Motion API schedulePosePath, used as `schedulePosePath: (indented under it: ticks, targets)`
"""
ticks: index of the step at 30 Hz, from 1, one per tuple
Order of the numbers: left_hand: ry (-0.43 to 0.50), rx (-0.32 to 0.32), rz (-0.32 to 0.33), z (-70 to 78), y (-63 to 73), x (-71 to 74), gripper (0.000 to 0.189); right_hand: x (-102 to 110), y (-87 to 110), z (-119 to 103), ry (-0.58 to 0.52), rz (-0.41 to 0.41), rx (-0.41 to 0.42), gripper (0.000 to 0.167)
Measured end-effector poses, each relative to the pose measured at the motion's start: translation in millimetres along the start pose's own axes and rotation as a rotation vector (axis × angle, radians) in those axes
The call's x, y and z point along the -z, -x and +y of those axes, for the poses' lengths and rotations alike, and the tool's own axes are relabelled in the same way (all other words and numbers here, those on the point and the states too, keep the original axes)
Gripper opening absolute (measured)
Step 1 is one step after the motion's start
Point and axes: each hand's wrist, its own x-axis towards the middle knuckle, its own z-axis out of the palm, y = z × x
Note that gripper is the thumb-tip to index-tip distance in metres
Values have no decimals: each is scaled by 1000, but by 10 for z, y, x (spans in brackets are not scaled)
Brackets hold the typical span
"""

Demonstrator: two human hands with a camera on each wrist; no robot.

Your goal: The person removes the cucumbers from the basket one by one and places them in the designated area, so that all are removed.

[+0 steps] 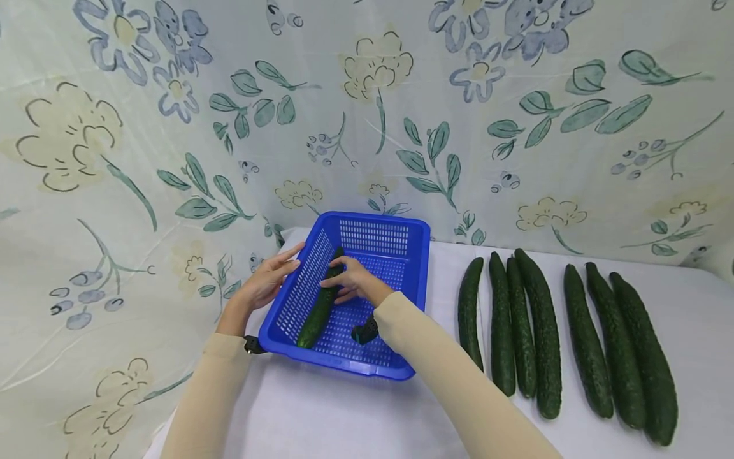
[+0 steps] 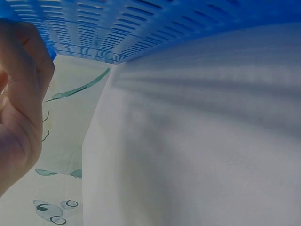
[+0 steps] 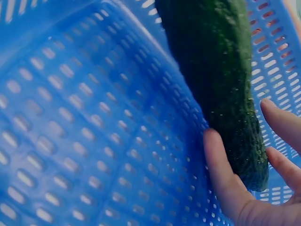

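From the head view, our left hand point(image 1: 265, 282) rests flat on the blue basket point(image 1: 401, 224) rim; our right hand point(image 1: 354, 282) lightly touches the cucumber point(image 1: 317, 312) lying along its left wall. The left wrist shows bare desk point(image 2: 202, 141) beside the basket. The right wrist shows loose fingers point(image 3: 221, 169) around the cucumber's end.

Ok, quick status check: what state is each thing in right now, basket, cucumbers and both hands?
Blue basket: upright on the white table, holding one cucumber.
Cucumber in basket: lying along the left wall, inside.
Row of seven cucumbers: lying side by side on the table right of the basket, untouched.
Left hand: fingers straight, resting against the basket's left wall from outside.
Right hand: fingers extended, touching the cucumber in the basket.
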Motion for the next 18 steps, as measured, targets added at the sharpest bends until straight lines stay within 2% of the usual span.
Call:
schedulePosePath:
  ticks: [4,10,18]
  targets:
    - [4,-1,-6,0,2,3,55,-18,-15,38,10,-23,23,68]
    - [-3,-4,-12,-11,5,22,55,-46,-16,43,18,-4,34,70]
    - [0,-6,-17,-11,-4,20,54,-23,12,-33,-81,25,-38,73]
